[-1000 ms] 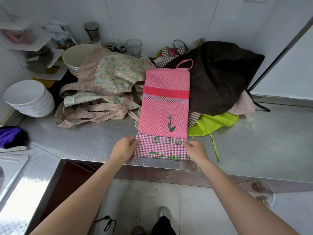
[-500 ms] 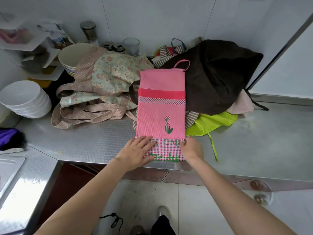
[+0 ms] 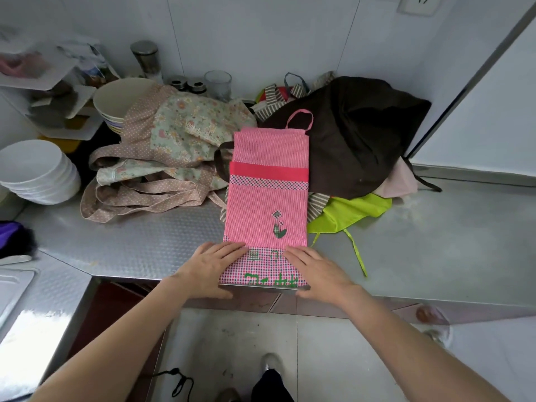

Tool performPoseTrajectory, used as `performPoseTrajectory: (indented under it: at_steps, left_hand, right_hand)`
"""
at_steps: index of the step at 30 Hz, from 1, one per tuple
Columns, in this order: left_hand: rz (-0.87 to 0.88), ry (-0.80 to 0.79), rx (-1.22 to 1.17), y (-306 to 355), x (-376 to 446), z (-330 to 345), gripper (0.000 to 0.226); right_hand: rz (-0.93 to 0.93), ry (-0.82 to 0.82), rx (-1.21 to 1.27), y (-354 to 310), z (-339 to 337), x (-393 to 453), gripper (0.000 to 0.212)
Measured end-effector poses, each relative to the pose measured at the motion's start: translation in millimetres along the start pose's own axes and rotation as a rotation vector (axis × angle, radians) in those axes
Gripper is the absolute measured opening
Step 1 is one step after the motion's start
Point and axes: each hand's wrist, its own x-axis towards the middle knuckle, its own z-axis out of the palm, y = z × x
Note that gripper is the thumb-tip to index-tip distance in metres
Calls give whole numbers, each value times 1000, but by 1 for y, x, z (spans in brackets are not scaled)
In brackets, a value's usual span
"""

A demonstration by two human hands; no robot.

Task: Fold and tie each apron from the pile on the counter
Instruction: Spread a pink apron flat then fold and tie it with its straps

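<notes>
A pink apron (image 3: 268, 187), folded into a long narrow strip, lies on the steel counter (image 3: 139, 245) with its checked hem at the front edge and its neck loop at the far end. My left hand (image 3: 210, 268) lies flat on the hem's left corner, fingers straight. My right hand (image 3: 314, 271) lies flat on the hem's right corner. Behind it sits the pile: a floral apron (image 3: 174, 140) with dotted straps at the left, a dark brown apron (image 3: 356, 134) at the right, a lime green one (image 3: 351, 210) beneath it.
Stacked white bowls (image 3: 34, 172) and a beige bowl stack (image 3: 119, 100) stand at the left, with jars and a glass (image 3: 218, 82) against the wall. A sink (image 3: 11, 285) is at the lower left. Bare counter stretches to the right.
Both hands moved from gripping the hem's corners to lying flat on top of the hem. The pink apron shifted slightly.
</notes>
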Motion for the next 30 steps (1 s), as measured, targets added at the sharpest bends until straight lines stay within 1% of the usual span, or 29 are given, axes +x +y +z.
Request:
performPoseTrajectory:
  at_steps: [2, 4, 6, 7, 9, 11, 12, 14, 17, 18, 20, 22, 24, 25, 26, 27, 28, 29, 30]
  left_hand:
    - [-14, 73, -135, 1, -6, 2, 91]
    - [-57, 86, -375, 2, -8, -2, 89]
    - [-152, 73, -639, -1, -8, -13, 87]
    - [-209, 73, -757, -2, -7, -20, 79]
    - [-277, 80, -952, -3, -4, -28, 51]
    - [-321, 133, -1019, -5, -1, -27, 32]
    - [-352, 173, -1013, -6, 1, -26, 28]
    - [-405, 235, -950, -4, 8, -21, 24]
    - [-493, 267, -779, 11, 13, -17, 25]
    - [-517, 274, -724, 15, 13, -14, 26]
    - [-553, 290, -673, 21, 11, -11, 27]
    - [-601, 305, -657, 25, 12, -7, 25]
    - [-647, 352, -611, 26, 13, -6, 25]
    - [-636, 400, -533, 26, 12, -6, 26]
    - [-552, 477, -402, 26, 12, -5, 28]
    - [-417, 533, -229, 24, 14, -2, 33]
    - [-261, 532, -103, 25, 14, -2, 41]
    - [-114, 474, -9, 26, 15, 0, 53]
    - [-13, 351, 51, 27, 15, 1, 67]
  right_hand:
    - [-34, 47, 21, -3, 2, -4, 78]
    - [-29, 93, 101, -5, 2, -5, 68]
    - [58, 140, 258, -4, -6, -3, 55]
    - [122, 155, 325, -3, -11, -1, 49]
    - [255, 166, 473, -1, -19, 4, 37]
    - [360, 191, 710, 0, -21, 8, 29]
    - [393, 209, 822, 0, -21, 11, 25]
    - [457, 263, 966, -3, -17, 14, 23]
    - [591, 345, 1027, -6, -10, 17, 28]
    - [627, 349, 984, -7, -9, 18, 32]
    - [700, 298, 780, -10, -4, 20, 38]
    - [767, 256, 595, -14, -2, 25, 39]
    - [802, 240, 502, -16, -1, 30, 38]
    - [805, 227, 476, -17, -1, 33, 37]
    - [804, 216, 457, -18, -2, 34, 36]
    - [804, 205, 449, -18, -3, 35, 36]
    - [809, 202, 446, -18, -5, 36, 35]
    - [817, 200, 457, -18, -6, 35, 36]
    - [825, 204, 478, -18, -8, 34, 36]
